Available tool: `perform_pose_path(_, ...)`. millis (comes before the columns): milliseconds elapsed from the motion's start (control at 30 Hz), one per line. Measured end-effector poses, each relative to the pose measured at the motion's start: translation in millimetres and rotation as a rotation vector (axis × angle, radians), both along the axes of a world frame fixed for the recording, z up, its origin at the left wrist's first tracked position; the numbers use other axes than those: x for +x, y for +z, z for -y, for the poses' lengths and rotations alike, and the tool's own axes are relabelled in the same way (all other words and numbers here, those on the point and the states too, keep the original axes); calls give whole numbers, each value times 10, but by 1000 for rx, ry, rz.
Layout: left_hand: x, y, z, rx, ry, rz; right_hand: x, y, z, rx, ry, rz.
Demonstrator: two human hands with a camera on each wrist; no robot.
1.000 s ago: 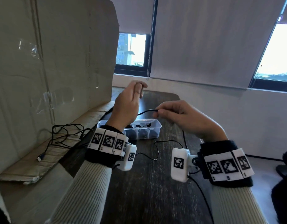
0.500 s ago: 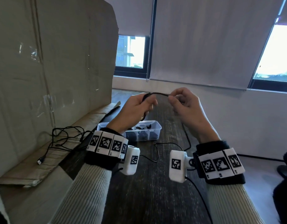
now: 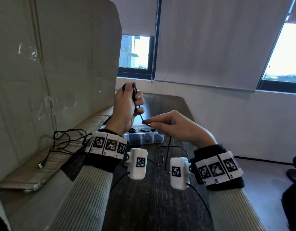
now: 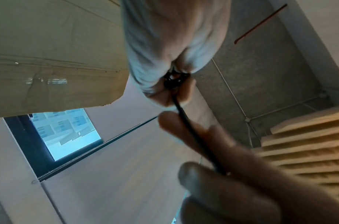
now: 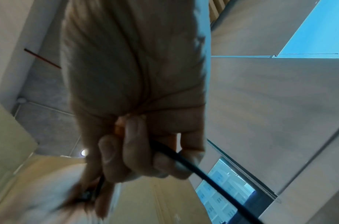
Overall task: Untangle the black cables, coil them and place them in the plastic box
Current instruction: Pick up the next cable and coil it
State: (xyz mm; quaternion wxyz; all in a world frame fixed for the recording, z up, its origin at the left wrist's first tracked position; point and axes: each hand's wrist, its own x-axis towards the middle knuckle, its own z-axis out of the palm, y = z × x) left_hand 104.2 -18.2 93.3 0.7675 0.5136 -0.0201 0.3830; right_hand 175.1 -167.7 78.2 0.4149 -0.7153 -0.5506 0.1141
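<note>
My left hand is raised above the table and grips a small coil of black cable, its loops showing at the fingers. The same cable runs down to my right hand, which pinches it between thumb and fingertips; its loose tail hangs to the dark table. The clear plastic box lies just behind both hands, with black coiled cables in its compartments. A tangle of black cables with a USB plug lies on the cardboard flap at the left.
A tall cardboard sheet stands along the left side, with its folded flap resting on the table edge. The dark wooden table stretches toward me. White wall and windows are behind. Wrist-camera wires trail from both wrists.
The left hand has risen with the coil, and the right hand has dropped down and to the right, drawing the cable out between them. One second ago they were also apart.
</note>
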Motion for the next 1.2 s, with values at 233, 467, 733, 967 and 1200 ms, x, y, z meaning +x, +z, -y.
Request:
perform_pose_path(233,81,-197,-57,827,374,-203,-26,174,157,194,-56,81)
perform_pose_path(467,40,-195,131,884,67,-333,65,79,-36,498,-301,83)
perform_pose_path(733,45,-150,46,572,-91,-215,188,35,-41,575,-423,-100)
perform_pose_path(967,89,-117,13,245,59,-167,154,-74,-210,492,-338,-96)
perform_pose_path(1200,58,-80,-163,-43,12,24,88,-140,-171,107,-125,21)
